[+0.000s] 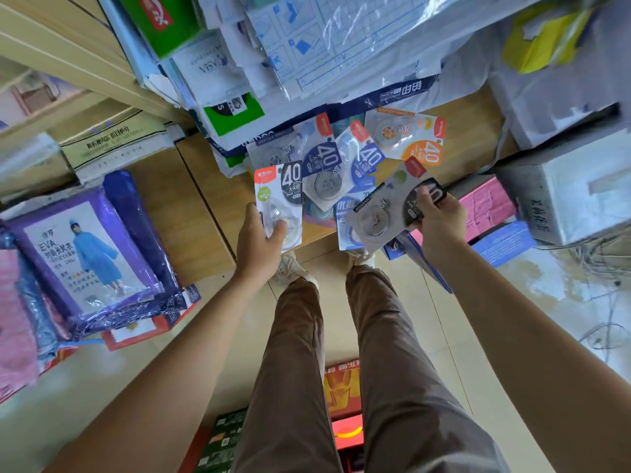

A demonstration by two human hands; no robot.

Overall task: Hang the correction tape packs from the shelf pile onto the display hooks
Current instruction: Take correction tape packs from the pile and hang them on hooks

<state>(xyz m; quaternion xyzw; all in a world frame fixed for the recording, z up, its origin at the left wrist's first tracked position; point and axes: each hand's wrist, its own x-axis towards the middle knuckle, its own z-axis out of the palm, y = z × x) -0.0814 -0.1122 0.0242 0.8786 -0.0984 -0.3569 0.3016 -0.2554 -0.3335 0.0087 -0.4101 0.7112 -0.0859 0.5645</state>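
Head view: packs (278,199) (386,206) in both hands (257,245) (440,225)

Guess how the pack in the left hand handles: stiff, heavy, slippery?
Probably stiffish: the pack juts out flat though the left hand grips only its lower end. Likely light: thumb and fingertips suffice. Glossy clear blister could be slippery.

Brown trousers (297,353) w/ pale sneakers (291,269)

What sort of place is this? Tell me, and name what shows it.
Likely a stationery or general shop: a pile of carded correction tape packs on a wooden shelf, wrapped raincoats stacked at the left, bundles of paper goods heaped above.
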